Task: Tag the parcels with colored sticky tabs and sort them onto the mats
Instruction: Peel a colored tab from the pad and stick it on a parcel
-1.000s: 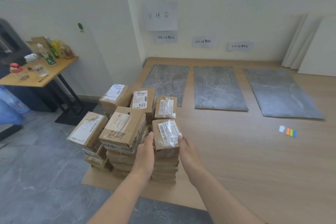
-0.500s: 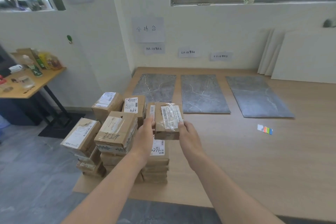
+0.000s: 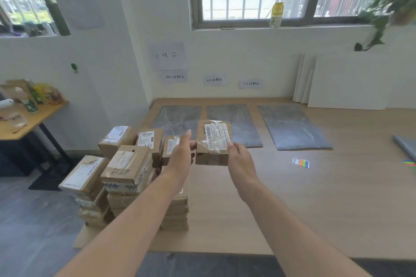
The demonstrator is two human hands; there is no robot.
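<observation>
Your right hand (image 3: 240,162) grips the parcel (image 3: 212,141) and your flat left hand (image 3: 182,155) touches its side, so carry it level to the sticky tabs (image 3: 301,162).

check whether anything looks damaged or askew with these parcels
The held parcel has wrinkled clear tape bunched over its label. The parcel stacks on the left are uneven, with the top boxes tilted and askew. The mats lie flat, and nothing looks spilled.
</observation>
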